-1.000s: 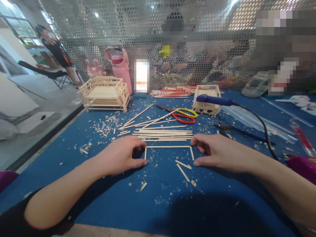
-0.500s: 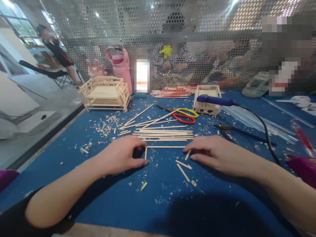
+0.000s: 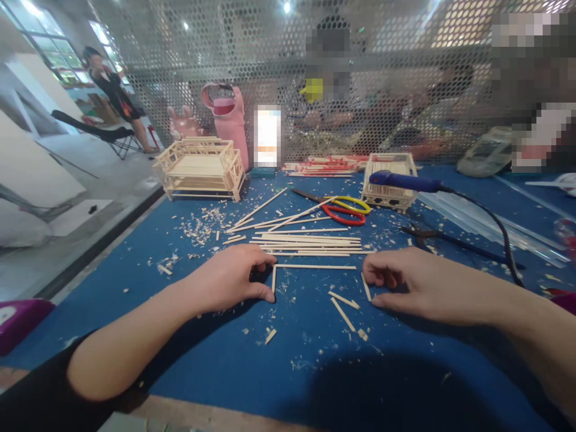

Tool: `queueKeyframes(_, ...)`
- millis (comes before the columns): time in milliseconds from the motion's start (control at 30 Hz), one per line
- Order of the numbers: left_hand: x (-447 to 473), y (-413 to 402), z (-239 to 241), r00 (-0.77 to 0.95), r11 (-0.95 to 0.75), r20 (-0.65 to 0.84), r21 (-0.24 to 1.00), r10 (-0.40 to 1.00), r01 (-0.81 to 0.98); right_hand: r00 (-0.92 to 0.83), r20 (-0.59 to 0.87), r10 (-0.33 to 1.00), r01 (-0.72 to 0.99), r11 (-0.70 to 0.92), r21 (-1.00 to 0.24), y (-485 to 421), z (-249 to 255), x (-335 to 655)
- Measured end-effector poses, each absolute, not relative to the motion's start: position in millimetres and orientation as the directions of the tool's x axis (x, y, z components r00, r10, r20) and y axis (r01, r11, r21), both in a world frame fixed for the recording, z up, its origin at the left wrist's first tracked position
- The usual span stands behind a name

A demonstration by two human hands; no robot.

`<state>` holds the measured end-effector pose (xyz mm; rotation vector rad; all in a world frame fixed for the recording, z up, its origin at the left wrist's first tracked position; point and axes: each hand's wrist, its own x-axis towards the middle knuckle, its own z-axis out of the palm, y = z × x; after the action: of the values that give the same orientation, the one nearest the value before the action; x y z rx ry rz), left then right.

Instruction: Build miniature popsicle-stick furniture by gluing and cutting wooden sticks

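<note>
My left hand [image 3: 238,275] rests on the blue table, thumb and forefinger pressing the two ends of a short wooden stick [image 3: 274,279]. Its far end meets the left end of a longer wooden stick [image 3: 315,266], forming a corner. To the right, my right hand [image 3: 405,281] holds another short wooden stick [image 3: 366,287] between thumb and curled fingers. This piece stands slightly slanted, a small gap from the long stick's right end. Just beyond lies a row of wooden sticks [image 3: 310,242]. Loose short pieces [image 3: 342,314] lie between my hands.
Scissors [image 3: 344,207], pliers [image 3: 423,231] and wood crumbs [image 3: 204,225] lie farther back. A blue corded tool [image 3: 405,180] rests on a small wooden frame model [image 3: 391,201]. A larger model [image 3: 198,174] stands back left, before a pink bottle [image 3: 231,129] and perforated metal screen [image 3: 279,72].
My right hand has shifted right, off the long stick's end, and its short stick now stands straighter between thumb and fingers. My left hand keeps its hold. The whole view has shifted slightly.
</note>
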<state>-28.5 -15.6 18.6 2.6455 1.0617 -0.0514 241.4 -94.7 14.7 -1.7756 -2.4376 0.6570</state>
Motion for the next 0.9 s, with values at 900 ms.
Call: queueKeyframes(900,-29.8,-16.1,21.3,0.726,-0.675,-0.149,0.281,0.671,0.682,-0.295,-0.215,0.931,0.904,0.200,-0.377,-92.1,17.0,237.5)
